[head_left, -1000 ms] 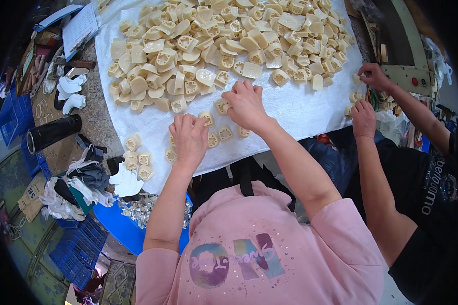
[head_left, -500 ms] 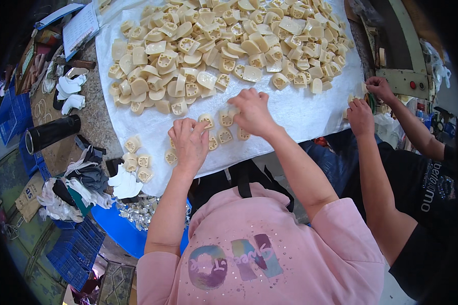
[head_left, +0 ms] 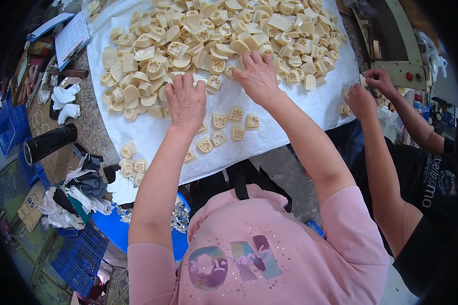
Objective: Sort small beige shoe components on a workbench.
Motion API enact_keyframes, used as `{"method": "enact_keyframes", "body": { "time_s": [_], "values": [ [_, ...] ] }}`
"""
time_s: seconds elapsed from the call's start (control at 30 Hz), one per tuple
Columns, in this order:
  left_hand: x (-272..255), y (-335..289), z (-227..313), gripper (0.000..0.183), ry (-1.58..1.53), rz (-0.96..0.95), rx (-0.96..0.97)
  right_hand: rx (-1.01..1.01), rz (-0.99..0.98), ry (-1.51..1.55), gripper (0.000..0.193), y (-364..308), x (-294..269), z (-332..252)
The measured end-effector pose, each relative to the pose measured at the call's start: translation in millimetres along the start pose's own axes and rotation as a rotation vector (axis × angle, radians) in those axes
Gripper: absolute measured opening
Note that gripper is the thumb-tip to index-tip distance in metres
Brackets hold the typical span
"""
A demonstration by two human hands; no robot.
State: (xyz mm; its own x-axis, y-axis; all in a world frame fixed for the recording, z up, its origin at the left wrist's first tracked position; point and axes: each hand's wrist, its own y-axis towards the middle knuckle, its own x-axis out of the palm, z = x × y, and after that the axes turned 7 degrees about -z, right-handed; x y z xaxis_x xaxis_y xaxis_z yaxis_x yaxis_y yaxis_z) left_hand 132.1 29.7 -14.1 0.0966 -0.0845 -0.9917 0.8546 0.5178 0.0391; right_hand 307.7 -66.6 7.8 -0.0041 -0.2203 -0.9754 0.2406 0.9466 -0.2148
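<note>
Cream D-shaped plastic pieces that look like shoe heels lie in a large heap (head_left: 198, 46), several showing holes in their flat faces. My left hand (head_left: 187, 101) is at the heap's near left edge, its fingers bent and apart over the heels, with the tips partly hidden. Farther right, my right hand (head_left: 259, 79) reaches into the near edge of the heap, fingers spread and touching heels. Between my forearms stands a loose group of separate heels, such as one heel (head_left: 237, 133), holed faces up. A smaller cluster of heels (head_left: 127, 166) sits beside my left forearm.
White sheeting (head_left: 285, 114) covers the table. At left lie a black cylinder (head_left: 51, 143), white gloves (head_left: 66, 94), a clipboard (head_left: 71, 40) and a heap of cloths (head_left: 86, 190). A blue tub (head_left: 112, 231) with metal parts stands below. A co-worker's hands (head_left: 364, 99) work at right.
Both my hands have moved forward, away from the separate heels to the heap's near edge. More of the separate heels now show between my forearms. The view has shifted slightly.
</note>
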Motion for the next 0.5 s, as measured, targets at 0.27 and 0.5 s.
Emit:
{"method": "enact_keyframes", "body": {
  "time_s": [0.27, 0.5],
  "values": [
    [1.6, 7.3, -9.1, 0.012, 0.001, 0.126, 0.002, 0.074, 0.085, 0.124, 0.013, -55.8, 19.2, 22.0],
    [-30.2, -16.2, 11.7, 0.007, -0.599, 0.071, -0.222, 0.161, 0.244, 0.452, 0.032, -117.7, 60.1, 8.2]
  ]
}}
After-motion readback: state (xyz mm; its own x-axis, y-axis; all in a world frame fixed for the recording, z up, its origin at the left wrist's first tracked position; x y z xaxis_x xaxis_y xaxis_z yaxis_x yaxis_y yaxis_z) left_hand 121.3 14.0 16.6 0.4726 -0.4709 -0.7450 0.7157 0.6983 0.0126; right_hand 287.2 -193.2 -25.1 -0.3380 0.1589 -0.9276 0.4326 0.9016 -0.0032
